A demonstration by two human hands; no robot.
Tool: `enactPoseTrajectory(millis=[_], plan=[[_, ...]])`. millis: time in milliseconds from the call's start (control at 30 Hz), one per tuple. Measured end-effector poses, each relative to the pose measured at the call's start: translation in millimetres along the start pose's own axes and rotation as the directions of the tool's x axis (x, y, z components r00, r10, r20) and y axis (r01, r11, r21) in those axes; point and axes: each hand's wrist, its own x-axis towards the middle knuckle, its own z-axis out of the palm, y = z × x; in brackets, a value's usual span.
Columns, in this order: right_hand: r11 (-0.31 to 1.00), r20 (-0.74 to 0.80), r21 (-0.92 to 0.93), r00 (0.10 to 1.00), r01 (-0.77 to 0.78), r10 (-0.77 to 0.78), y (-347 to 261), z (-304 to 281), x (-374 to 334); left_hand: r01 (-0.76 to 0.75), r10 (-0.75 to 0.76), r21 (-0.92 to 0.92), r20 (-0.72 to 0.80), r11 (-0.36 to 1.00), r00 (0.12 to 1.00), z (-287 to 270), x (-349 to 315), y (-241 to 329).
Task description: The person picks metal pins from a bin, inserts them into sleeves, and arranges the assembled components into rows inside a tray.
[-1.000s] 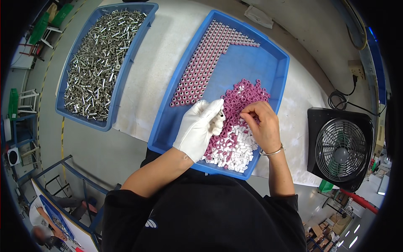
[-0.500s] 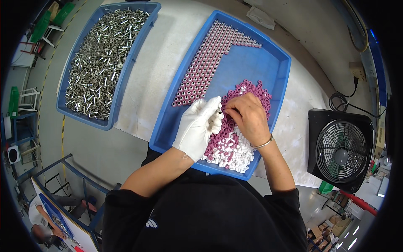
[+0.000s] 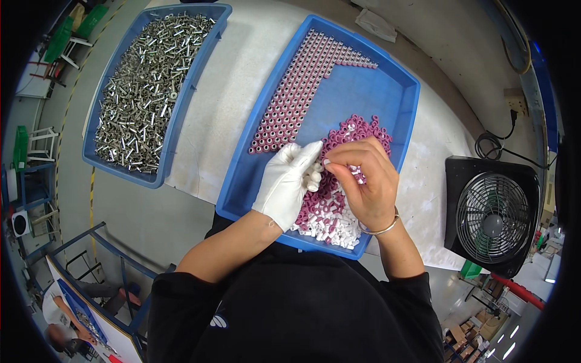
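My left hand (image 3: 283, 184), in a white glove, is over the near part of a blue tray (image 3: 231, 192). Its fingers are curled in and hide whatever lies between them. Bare, with a bangle at the wrist, my right hand (image 3: 370, 180) pinches a small white sleeve (image 3: 327, 161) between thumb and forefinger, close to the gloved fingertips. Below both hands lie loose purple rings (image 3: 363, 128) and a heap of loose white sleeves (image 3: 345, 233). Standing rows of purple-ringed pieces with metal tops (image 3: 296, 91) fill the tray's left side.
A second blue tray (image 3: 187, 91), heaped with metal rivet-like pins (image 3: 142, 91), stands left on the pale table (image 3: 212, 103). At right is a black fan (image 3: 491, 218) with its cable. A crumpled white cloth (image 3: 376, 25) lies behind. Another person (image 3: 63, 314) sits at lower left.
My right hand has turned and drawn slightly right, and a white sleeve now shows at its fingertips. The dark-ended piece seen at my left fingertips is now hidden.
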Motion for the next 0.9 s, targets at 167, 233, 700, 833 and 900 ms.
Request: enactPoseTrajectory(millis=[167, 233, 700, 833, 900], plan=[[0.988, 0.031, -0.092, 0.992, 0.123, -0.120, 4, 4, -2, 0.013, -0.012, -0.035, 0.027, 0.999, 1.000, 3, -2, 0], [0.988, 0.030, -0.100, 0.993, 0.119, -0.117, 5, 5, -2, 0.022, -0.020, -0.051, 0.041, 0.998, 0.999, 4, -2, 0], [0.946, -0.050, -0.209, 0.969, -0.247, 0.242, 91, 17, 62, 0.125, -0.110, -0.082, 0.162, 0.989, 0.981, -1, 0, 8], [0.915, 0.028, -0.328, 0.966, -0.234, 0.257, 121, 30, 72, 0.105, -0.082, -0.119, 0.182, 0.987, 0.980, -8, 3, 5], [0.915, 0.030, -0.337, 0.968, -0.224, 0.248, 125, 36, 75, 0.099, -0.077, -0.122, 0.173, 0.988, 0.982, -9, 2, 6]])
